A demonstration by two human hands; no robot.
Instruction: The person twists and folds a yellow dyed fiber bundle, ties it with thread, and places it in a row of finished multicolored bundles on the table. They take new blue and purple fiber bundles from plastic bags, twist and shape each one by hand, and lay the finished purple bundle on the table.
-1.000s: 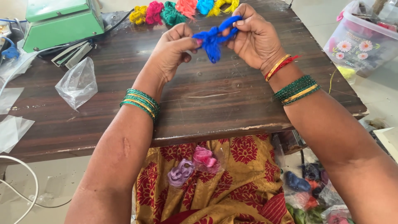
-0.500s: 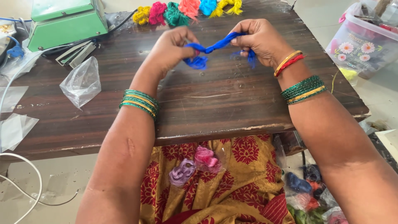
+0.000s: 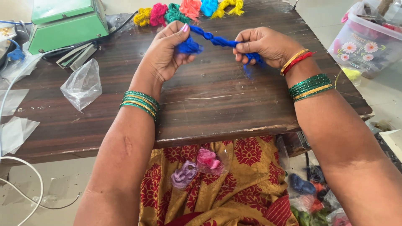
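Observation:
A twisted hank of blue thread (image 3: 217, 41) stretches between my two hands above the dark wooden table (image 3: 217, 104). My left hand (image 3: 167, 52) pinches its bunched left end between thumb and fingers. My right hand (image 3: 266, 46) grips the right end, with loose blue strands hanging below the fist. Both wrists carry green and gold bangles.
Along the table's far edge lies a row of coloured thread bundles (image 3: 184, 10). A green machine (image 3: 67, 21) stands at the back left, with clear plastic bags (image 3: 81, 83) near it. Pink and purple thread bundles (image 3: 197, 165) rest on my lap. A plastic box (image 3: 368, 37) sits to the right.
The blue thread was bunched between my hands close together; my hands have moved apart and lower, pulling it out into a taut twisted strand.

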